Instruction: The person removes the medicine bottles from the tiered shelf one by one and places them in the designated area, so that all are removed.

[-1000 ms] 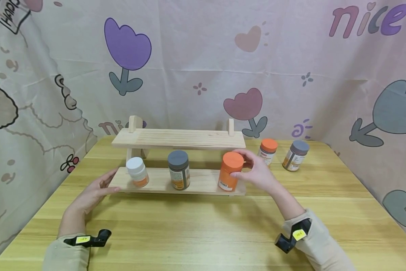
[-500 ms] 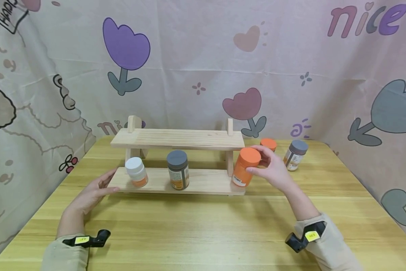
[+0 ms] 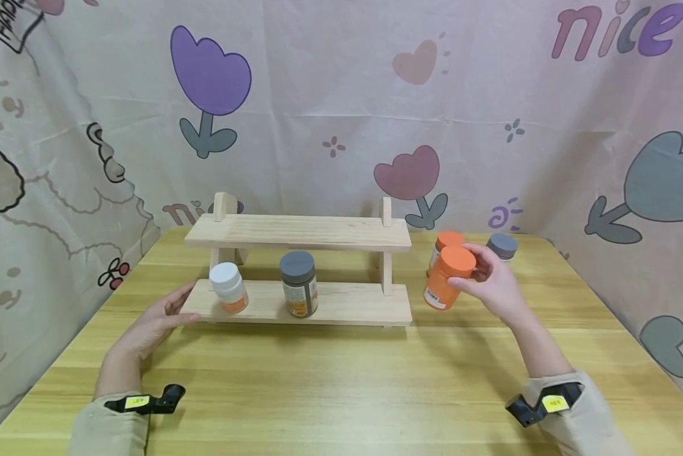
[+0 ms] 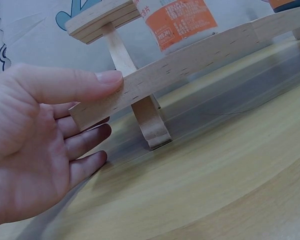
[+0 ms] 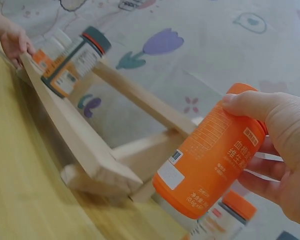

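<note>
My right hand [image 3: 491, 283] holds an orange pill bottle [image 3: 448, 278] near its cap, thumb on one side and fingers on the other. The bottle is off the shelf, tilted, in the air right of the two-tier wooden rack [image 3: 353, 304]. At the rack's lower left end, my left hand [image 3: 154, 326] grips the board; in the left wrist view the thumb [image 4: 85, 87] lies on its front edge with fingers behind and below. A white-capped bottle [image 3: 228, 288] and a dark grey-capped bottle [image 3: 298, 285] stand on the lower shelf.
Behind the held bottle, a bottle with an orange cap [image 3: 448, 239] stands on the wooden table [image 3: 319, 392]. Beside it, a grey-capped bottle [image 3: 502, 246] is partly hidden by my right hand. A printed cloth [image 3: 319, 76] hangs behind the table.
My right hand has lifted the orange pill bottle off the right end of the lower shelf and carried it rightward, past the rack. My left hand stays at the rack's left end.
</note>
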The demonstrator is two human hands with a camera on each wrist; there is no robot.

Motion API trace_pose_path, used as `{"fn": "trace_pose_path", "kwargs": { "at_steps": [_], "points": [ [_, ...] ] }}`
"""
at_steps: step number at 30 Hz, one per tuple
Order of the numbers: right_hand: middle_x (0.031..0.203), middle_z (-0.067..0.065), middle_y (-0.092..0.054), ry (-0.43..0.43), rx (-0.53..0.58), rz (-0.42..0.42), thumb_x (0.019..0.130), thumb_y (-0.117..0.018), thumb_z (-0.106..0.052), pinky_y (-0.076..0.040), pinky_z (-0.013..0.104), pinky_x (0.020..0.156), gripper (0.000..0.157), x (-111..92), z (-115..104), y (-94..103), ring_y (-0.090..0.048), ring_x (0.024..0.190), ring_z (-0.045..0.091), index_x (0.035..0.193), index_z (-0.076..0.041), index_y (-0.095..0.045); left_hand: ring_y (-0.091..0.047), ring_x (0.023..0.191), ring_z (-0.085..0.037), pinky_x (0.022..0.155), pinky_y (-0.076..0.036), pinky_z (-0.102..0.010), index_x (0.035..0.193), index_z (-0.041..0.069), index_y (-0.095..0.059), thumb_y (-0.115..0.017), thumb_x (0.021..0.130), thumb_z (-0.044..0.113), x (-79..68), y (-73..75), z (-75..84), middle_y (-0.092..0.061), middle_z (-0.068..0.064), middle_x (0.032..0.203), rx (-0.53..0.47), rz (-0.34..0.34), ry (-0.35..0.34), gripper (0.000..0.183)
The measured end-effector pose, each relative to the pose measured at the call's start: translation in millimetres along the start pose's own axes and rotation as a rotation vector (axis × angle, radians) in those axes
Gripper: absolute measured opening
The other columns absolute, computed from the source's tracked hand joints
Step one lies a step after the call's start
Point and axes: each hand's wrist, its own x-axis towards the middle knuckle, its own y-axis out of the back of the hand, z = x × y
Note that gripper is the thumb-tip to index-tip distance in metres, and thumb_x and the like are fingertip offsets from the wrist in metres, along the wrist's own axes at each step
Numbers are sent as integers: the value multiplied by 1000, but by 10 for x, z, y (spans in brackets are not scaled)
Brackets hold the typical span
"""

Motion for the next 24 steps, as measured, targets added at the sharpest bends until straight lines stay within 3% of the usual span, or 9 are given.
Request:
{"fn": "trace_pose_path", "kwargs": {
  "at_steps": [8, 14, 18, 24],
  "points": [
    [126, 17, -50, -110, -99, 9, 82, -71, -14, -41, 10, 82, 63, -57, 98, 118, -48, 101, -1, 134, 2, -39, 4, 137, -39, 93, -28, -5, 146, -5, 0, -58, 90, 8, 2, -3, 2, 8, -26, 151, 1, -7, -14, 81],
    [128, 21, -49, -152, -138, 11, 84, -70, -18, -42, 10, 79, 65, -76, 236, 155, -47, 100, -3, 136, 2, -37, 4, 136, -40, 93, -28, -5, 145, -6, -1, -58, 90, 9, -2, -2, 28, 7, -26, 150, 0, -4, -21, 81],
    [129, 22, -50, -185, -174, 7, 84, -70, -21, -42, 11, 80, 66, -81, 318, 168, -50, 106, 9, 136, 3, -37, 4, 136, -40, 94, -27, -5, 146, -6, -1, -58, 90, 9, 0, -4, 32, 7, -26, 150, 2, -2, -20, 81],
    [132, 25, -46, -234, -174, -17, 84, -69, -23, -40, 43, 96, 69, -79, 399, 174, -45, 118, 36, 138, 3, -34, 5, 136, -41, 96, -27, -6, 145, -6, 1, -58, 90, 9, -6, -7, 18, 9, -25, 150, -1, -1, -12, 82]
  ]
}}
